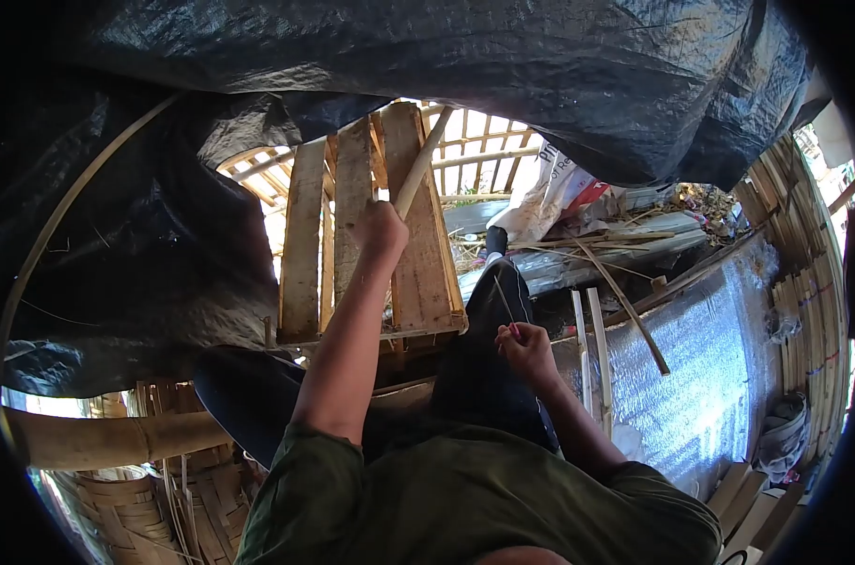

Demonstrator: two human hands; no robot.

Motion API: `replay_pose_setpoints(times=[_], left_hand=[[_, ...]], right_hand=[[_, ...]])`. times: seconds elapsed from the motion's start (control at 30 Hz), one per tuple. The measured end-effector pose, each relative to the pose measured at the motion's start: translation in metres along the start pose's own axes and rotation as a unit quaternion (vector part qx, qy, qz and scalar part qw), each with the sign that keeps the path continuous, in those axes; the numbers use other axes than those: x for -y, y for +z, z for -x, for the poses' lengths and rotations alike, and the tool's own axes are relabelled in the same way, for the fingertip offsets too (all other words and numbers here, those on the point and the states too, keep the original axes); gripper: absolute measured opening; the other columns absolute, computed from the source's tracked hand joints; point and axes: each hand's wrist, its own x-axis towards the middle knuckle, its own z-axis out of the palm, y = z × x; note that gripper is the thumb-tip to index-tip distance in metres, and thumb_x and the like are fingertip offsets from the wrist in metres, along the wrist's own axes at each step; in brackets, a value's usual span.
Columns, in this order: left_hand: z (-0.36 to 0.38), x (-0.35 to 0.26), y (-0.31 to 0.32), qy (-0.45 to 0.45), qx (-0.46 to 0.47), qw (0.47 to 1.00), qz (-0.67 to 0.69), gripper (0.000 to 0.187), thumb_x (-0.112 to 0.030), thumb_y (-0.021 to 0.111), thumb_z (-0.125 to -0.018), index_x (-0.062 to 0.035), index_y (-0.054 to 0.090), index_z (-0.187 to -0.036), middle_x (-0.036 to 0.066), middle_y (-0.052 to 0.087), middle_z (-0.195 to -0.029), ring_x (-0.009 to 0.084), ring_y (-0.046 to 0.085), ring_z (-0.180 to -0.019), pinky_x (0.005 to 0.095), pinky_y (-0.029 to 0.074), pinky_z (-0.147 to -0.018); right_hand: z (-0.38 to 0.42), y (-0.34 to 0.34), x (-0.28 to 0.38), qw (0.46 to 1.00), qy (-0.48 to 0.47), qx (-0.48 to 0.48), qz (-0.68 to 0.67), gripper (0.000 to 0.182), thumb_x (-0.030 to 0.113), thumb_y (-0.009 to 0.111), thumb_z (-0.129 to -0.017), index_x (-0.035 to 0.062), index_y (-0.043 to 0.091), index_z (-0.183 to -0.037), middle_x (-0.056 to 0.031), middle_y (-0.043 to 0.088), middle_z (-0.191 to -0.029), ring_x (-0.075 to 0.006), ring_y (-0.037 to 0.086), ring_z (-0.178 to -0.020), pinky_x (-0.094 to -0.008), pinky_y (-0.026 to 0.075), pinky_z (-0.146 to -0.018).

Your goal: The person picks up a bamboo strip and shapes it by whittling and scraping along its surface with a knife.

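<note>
My left hand (380, 229) is closed around a pale bamboo stick (422, 168), which slants up and away over the slatted wooden bench (300, 240). My right hand (529, 356), lower and to the right in front of my leg, grips a thin pointed tool (505, 299). A bit of its pinkish-red handle shows between my fingers, and the slim shaft points forward, apart from the stick. The bench has several rough planks with gaps between them, and stands between my left knee and a black tarp.
Black plastic tarp (427, 56) hangs across the top and left. Two pale strips (580, 348) and a longer bamboo strip (625, 301) lie at right beside a silvery sheet (686, 363). Farther off lie a white sack (540, 198) and scraps. A thick bamboo pole (117, 440) crosses lower left.
</note>
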Motion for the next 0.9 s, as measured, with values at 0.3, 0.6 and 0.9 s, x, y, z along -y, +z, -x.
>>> replay_pose_setpoints(times=[0.3, 0.6, 0.9], left_hand=[[0.106, 0.069, -0.101, 0.063, 0.19, 0.977, 0.067, 0.046, -0.044, 0.065, -0.087, 0.0002, 0.067, -0.098, 0.021, 0.069, -0.099, 0.0358, 0.067, -0.095, 0.0425, 0.053, -0.082], [0.197, 0.147, -0.118, -0.022, 0.291, 0.948, 0.124, 0.041, -0.037, 0.059, -0.096, 0.0022, 0.063, -0.084, 0.015, 0.066, -0.074, 0.0285, 0.068, -0.066, 0.0375, 0.052, -0.063], [0.214, 0.141, -0.107, -0.034, 0.279, 0.886, 0.369, 0.034, -0.03, 0.066, -0.093, 0.0042, 0.066, -0.098, 0.008, 0.066, -0.07, 0.0129, 0.068, -0.06, 0.0278, 0.053, -0.054]], right_hand=[[-0.012, 0.021, 0.003, 0.99, -0.113, -0.056, 0.065, 0.029, 0.019, 0.064, -0.089, -0.0033, 0.06, -0.071, -0.0168, 0.052, -0.055, -0.0185, 0.055, -0.048, -0.0352, 0.041, -0.05], [-0.039, 0.041, 0.043, 0.975, -0.189, -0.067, 0.097, 0.027, 0.017, 0.064, -0.088, -0.0028, 0.059, -0.071, -0.0179, 0.053, -0.057, -0.0242, 0.057, -0.048, -0.0348, 0.041, -0.05], [-0.029, 0.066, 0.061, 0.976, -0.193, -0.009, 0.1, 0.03, 0.019, 0.064, -0.089, -0.0036, 0.059, -0.07, -0.0156, 0.053, -0.056, -0.023, 0.055, -0.048, -0.0347, 0.042, -0.051]])
